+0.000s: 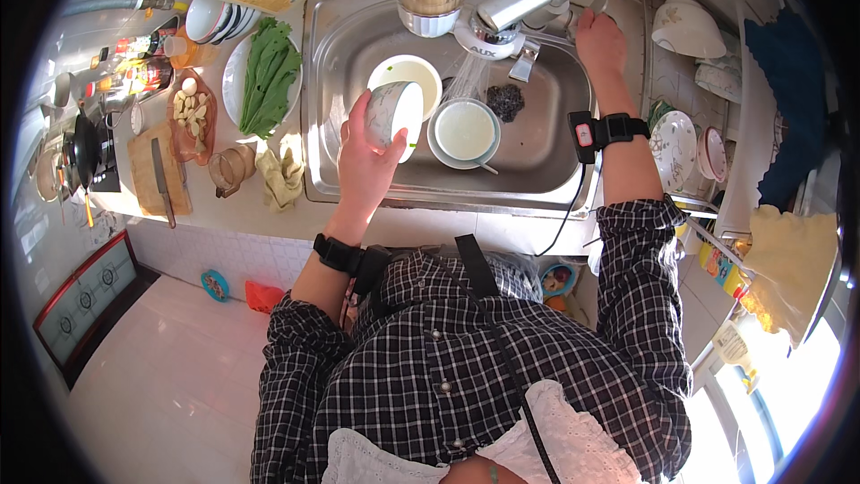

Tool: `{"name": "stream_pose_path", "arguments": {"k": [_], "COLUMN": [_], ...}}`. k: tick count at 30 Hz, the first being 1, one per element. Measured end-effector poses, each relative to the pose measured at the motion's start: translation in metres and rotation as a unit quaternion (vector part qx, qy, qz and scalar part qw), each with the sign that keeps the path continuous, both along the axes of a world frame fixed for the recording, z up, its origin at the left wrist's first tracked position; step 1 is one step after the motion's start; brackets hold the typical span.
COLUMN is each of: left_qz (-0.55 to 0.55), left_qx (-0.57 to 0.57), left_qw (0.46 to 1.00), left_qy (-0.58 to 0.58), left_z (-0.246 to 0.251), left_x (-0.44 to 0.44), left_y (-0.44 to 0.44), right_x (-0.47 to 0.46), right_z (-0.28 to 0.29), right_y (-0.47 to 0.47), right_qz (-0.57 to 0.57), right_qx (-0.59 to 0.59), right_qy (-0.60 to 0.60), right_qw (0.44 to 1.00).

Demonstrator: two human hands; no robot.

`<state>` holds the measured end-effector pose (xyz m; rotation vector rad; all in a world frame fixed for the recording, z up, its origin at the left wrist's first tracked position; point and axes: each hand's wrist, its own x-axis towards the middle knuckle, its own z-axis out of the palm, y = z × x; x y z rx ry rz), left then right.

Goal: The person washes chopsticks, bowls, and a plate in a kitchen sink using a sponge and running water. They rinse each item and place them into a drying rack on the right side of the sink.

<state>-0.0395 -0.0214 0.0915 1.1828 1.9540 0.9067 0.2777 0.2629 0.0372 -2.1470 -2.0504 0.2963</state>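
My left hand (368, 165) grips a patterned bowl (390, 111) tilted on its side above the sink (537, 168); a green scrap clings near its rim. Behind it sits a second bowl (406, 70) with liquid inside. Water streams from the AUX faucet head (485, 47) towards stacked bowls (463, 131) holding cloudy water, with a spoon handle (485, 167) sticking out. A dark scouring pad (505, 102) lies beside them. My right hand (601, 47) is at the sink's back right corner, its fingers by a shiny metal piece; what they hold is unclear.
Left of the sink are leafy greens (272, 81) on a plate, a yellowish cloth (281, 175), a glass cup (232, 169), garlic on a tray (176, 114), and a knife (161, 178) on a cutting board (141, 161). A dish rack (646, 81) with bowls stands right.
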Motion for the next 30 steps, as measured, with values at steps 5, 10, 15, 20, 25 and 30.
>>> {"name": "stream_pose_path", "arguments": {"k": [5,10,15,20,25,30], "left_qz": [-0.004,0.063,0.039,-0.011,-0.041,0.046], "left_qx": [0.038,-0.055,-0.088,-0.011,-0.065,-0.05], "left_qw": [0.998,0.951,0.924,0.933,0.927,0.939], "left_qy": [-0.048,-0.298,-0.371,-0.361,-0.368,-0.337], "left_z": [-0.012,-0.011,-0.003,-0.001,0.008,0.007], "left_x": [0.001,0.016,0.042,0.034,0.023,0.036], "left_y": [0.009,0.033,0.062,0.08,0.082,0.078], "right_x": [0.01,-0.011,-0.108,-0.125,-0.099,-0.119], "right_z": [-0.004,0.007,0.04,0.063,0.057,0.052], "right_y": [-0.012,-0.082,-0.191,-0.217,-0.202,-0.211], "right_qz": [-0.041,-0.148,0.007,0.298,0.408,0.233], "right_qx": [0.06,-0.041,-0.076,0.012,0.057,-0.041], "right_qy": [0.122,0.406,0.399,0.405,0.11,0.395], "right_qw": [0.99,0.901,0.914,0.865,0.905,0.887]}}
